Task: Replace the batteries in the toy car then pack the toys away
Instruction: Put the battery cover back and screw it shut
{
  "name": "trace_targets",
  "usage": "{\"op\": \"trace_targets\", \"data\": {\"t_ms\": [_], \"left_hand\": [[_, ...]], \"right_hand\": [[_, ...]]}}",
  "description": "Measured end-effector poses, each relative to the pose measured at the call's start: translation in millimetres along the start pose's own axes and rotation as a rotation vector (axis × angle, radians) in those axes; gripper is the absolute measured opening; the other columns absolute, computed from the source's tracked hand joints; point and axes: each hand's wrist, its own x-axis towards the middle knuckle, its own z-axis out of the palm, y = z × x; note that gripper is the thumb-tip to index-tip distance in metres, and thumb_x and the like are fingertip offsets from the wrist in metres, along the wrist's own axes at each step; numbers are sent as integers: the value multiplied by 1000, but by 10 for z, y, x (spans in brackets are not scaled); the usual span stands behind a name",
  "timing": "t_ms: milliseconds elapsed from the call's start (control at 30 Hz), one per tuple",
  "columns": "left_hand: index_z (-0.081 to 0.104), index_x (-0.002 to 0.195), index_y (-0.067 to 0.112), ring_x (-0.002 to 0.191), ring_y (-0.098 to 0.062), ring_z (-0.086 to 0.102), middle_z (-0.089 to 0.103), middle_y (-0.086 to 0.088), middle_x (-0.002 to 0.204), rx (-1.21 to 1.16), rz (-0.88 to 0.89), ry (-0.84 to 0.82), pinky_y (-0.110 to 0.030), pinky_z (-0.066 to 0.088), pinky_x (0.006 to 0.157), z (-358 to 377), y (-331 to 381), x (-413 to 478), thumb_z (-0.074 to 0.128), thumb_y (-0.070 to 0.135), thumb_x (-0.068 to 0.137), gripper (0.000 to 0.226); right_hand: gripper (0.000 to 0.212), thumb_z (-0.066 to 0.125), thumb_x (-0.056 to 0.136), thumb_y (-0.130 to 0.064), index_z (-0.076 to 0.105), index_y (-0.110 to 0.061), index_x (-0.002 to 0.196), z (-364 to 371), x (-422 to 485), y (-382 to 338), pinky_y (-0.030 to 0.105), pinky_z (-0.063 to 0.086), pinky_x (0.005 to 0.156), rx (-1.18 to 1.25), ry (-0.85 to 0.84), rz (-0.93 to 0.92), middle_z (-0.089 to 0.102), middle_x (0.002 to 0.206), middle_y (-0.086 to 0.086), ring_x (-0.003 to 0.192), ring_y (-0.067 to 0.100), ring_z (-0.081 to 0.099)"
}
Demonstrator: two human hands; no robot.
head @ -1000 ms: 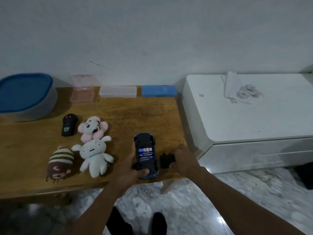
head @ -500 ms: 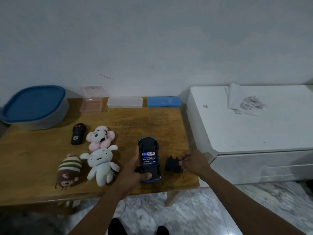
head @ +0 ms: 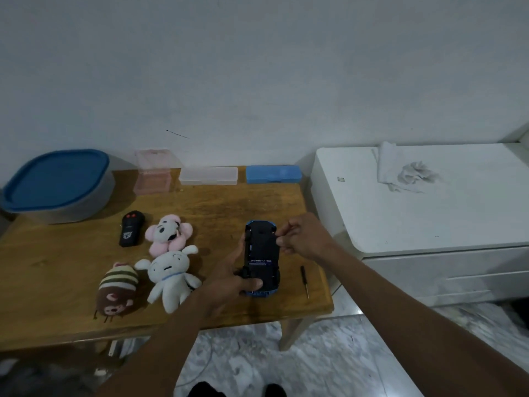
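On the wooden worktop [head: 57, 282] I see the toy car [head: 262, 257] lying upside down near the right front corner, with my left hand [head: 229, 285] clamped round its near end, thumb across the underside.

Change since half a second ago: the black battery cover, which then lay on the worktop just right of the car with my right hand on it, is no longer there. My right hand [head: 303, 239] has moved up to the far right edge of the car, its fingers [head: 282, 241] pressed together in a pinch at the chassis. The battery labels that showed fully before are now mostly hidden; only one strip of label remains visible. I judge that the cover is being seated over the battery bay, though I cannot tell whether it is fully home.

The screwdriver [head: 304, 280], previously under my right hand, now lies free on the worktop just right of the car.

Consequence for the task: the batteries appear fitted; closing and screwing the cover is the step in hand. Packing has not started: the three soft toys [head: 169, 275] and the remote control [head: 130, 232] lie loose, and the lidded blue tub [head: 55, 184] stands at the back left.
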Motion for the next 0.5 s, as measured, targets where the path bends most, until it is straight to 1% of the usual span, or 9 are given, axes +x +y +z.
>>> {"op": "trace_targets", "data": {"t_ms": [133, 233, 267, 333, 367, 400, 500], "left_hand": [[31, 120, 67, 113, -21, 62, 68, 5, 120, -9, -19, -9, -41, 56, 86, -156, 98, 12, 71, -9, 77, 96], [39, 112, 72, 114, -20, 62, 68, 10, 118, 10, 16, -32, -45, 53, 92, -288, 178, 18, 73, -7, 75, 94], [40, 115, 71, 115, -21, 62, 68, 9, 119, 8, 27, -48, -47, 52, 94, -324, 190, 21, 74, -6, 75, 94], [33, 132, 63, 117, -24, 61, 66, 3, 125, 1, 30, -69, -53, 48, 98, -389, 199, 25, 73, -7, 75, 99], [30, 135, 60, 118, -25, 61, 65, 1, 126, 2, 29, -72, -55, 47, 99, -420, 208, 20, 71, -8, 76, 99], [30, 132, 61, 117, -25, 61, 66, -1, 125, 4, 29, -74, -55, 48, 98, -446, 219, 15, 70, -9, 78, 97], [34, 117, 67, 112, -24, 64, 69, -3, 120, 6, 38, -84, -51, 52, 93, -491, 251, -8, 66, -10, 81, 91]], "right_hand": [[5, 70, 83, -3, 67, -5, 85, 88, 17, -99, 23, 58, 63, -57, 32, -13, 71, 80, 13, 65, 13, 68], [7, 70, 82, -3, 65, -8, 80, 153, 43, -182, 24, 58, 63, -55, 57, -15, 70, 77, 13, 63, 13, 67], [10, 71, 82, -3, 65, -9, 78, 174, 61, -207, 26, 59, 65, -50, 62, -14, 70, 76, 12, 63, 14, 67], [14, 72, 81, -3, 64, -13, 75, 219, 99, -251, 30, 60, 70, -45, 68, -10, 70, 76, 10, 66, 16, 69], [14, 73, 80, -4, 65, -14, 74, 245, 115, -269, 32, 60, 71, -43, 73, -9, 71, 76, 10, 68, 18, 70], [14, 73, 80, -4, 65, -14, 75, 272, 127, -279, 33, 61, 71, -38, 77, -11, 71, 76, 10, 69, 18, 70], [13, 72, 81, -2, 65, -13, 77, 339, 133, -311, 27, 59, 66, -33, 82, -23, 70, 77, 10, 68, 16, 69]]}}
